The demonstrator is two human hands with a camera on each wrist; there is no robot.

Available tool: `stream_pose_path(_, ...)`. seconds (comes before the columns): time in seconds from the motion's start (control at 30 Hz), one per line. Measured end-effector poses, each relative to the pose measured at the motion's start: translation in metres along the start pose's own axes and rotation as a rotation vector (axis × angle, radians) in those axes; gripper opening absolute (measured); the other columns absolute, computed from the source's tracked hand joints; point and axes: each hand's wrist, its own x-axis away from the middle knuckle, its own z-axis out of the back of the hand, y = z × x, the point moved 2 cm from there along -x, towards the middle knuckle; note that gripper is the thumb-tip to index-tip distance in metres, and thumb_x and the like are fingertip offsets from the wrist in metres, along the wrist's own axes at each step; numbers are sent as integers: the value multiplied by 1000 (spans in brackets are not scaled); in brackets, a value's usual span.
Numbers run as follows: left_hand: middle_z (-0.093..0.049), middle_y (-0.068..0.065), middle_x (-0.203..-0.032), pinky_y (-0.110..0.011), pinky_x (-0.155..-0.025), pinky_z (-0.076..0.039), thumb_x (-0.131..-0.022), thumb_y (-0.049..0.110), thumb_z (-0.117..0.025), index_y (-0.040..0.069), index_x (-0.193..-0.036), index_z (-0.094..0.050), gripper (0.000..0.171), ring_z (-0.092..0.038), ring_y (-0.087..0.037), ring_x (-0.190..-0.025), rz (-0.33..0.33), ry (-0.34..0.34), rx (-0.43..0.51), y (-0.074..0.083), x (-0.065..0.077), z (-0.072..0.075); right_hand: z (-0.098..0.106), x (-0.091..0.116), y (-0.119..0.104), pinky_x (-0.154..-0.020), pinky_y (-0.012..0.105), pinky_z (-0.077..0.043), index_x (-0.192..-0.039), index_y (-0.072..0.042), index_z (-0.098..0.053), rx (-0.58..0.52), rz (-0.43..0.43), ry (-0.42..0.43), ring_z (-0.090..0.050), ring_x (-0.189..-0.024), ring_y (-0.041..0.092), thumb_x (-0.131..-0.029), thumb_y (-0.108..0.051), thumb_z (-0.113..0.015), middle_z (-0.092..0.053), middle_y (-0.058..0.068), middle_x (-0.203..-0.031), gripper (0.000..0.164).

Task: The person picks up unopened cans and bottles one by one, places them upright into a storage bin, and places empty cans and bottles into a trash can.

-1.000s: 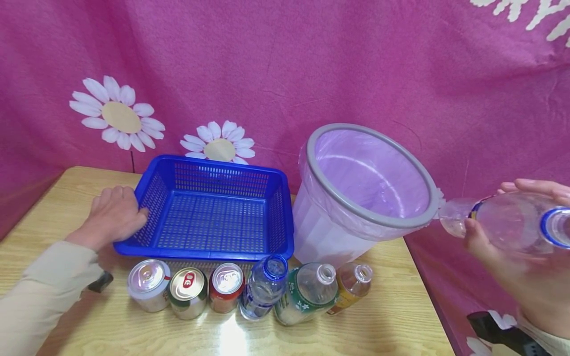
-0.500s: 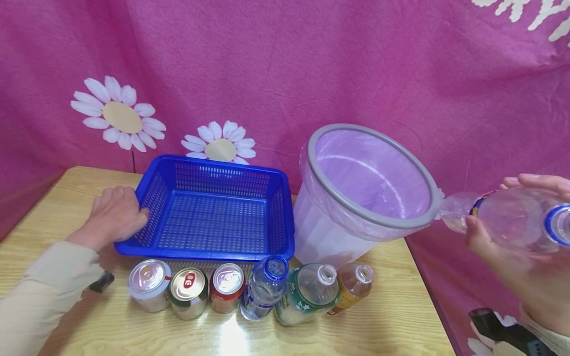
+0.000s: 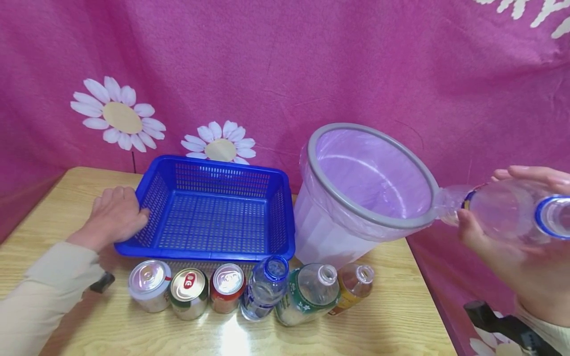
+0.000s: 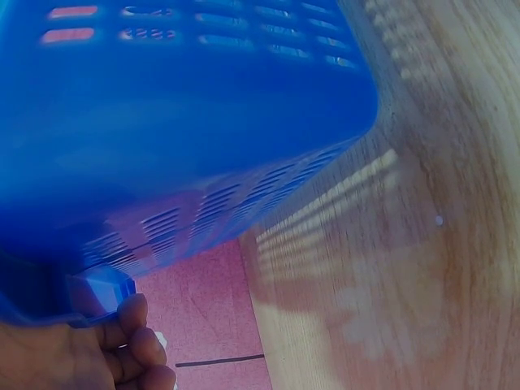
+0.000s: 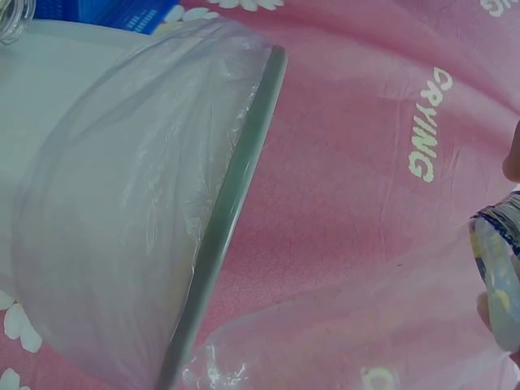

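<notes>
My left hand grips the left rim of a blue plastic basket. In the left wrist view its fingers curl under the rim of the basket. Off the table's right side, my right hand holds a clear plastic bottle on its side. The bottle's neck, with a blue ring, points right; its base overlaps the bin's rim in the head view. In the right wrist view the bottle lies close by the rim, its label band at the fingers.
A lined white bin with a grey rim stands right of the basket. In front stand a white can, a gold-topped can, a red can, a blue-ringed bottle, a green-labelled bottle and a yellow-labelled bottle.
My right hand has shifted slightly left and up with the bottle, bringing its base over the bin's rim in the head view. The left hand and the basket have stayed put.
</notes>
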Motion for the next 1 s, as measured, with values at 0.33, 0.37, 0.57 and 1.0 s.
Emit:
stream_pose_path(0.33,-45,-30,-100,-54,-79,-37,-98,29,-46,-19,-110,-44,49,-40,-49,-100,6,7,12,0,-1,-1,-25,-7,-18,-104,22,-52,-105,11,-39,-72,43,38,-74,-110,20,-61,-13,-96,-71,21,-113,75)
stream_pose_path(0.37,-45,-30,-100,-54,-79,-37,-98,29,-45,-19,-109,-44,49,-40,-49,-100,6,7,11,0,-1,-1,-26,-8,-19,-104,22,-52,-105,11,-39,-75,45,38,-74,-110,20,-62,-14,-96,-71,21,-113,76)
stream_pose_path(0.57,-45,-31,-100,-55,-79,-37,-98,29,-45,-19,-109,-43,49,-40,-49,-100,6,6,8,0,0,-1,-31,-11,-18,-103,23,-53,-105,12,-40,-74,64,46,-75,-107,18,-61,-17,-97,-71,23,-112,77)
stream_pose_path(1.0,-45,-30,-99,-55,-80,-37,-98,29,-46,-19,-109,-44,49,-41,-48,-99,9,10,16,0,0,-1,-50,-18,-15,-97,21,-55,-99,10,-43,-111,109,124,-74,-101,21,-58,-16,-96,-72,22,-100,72)
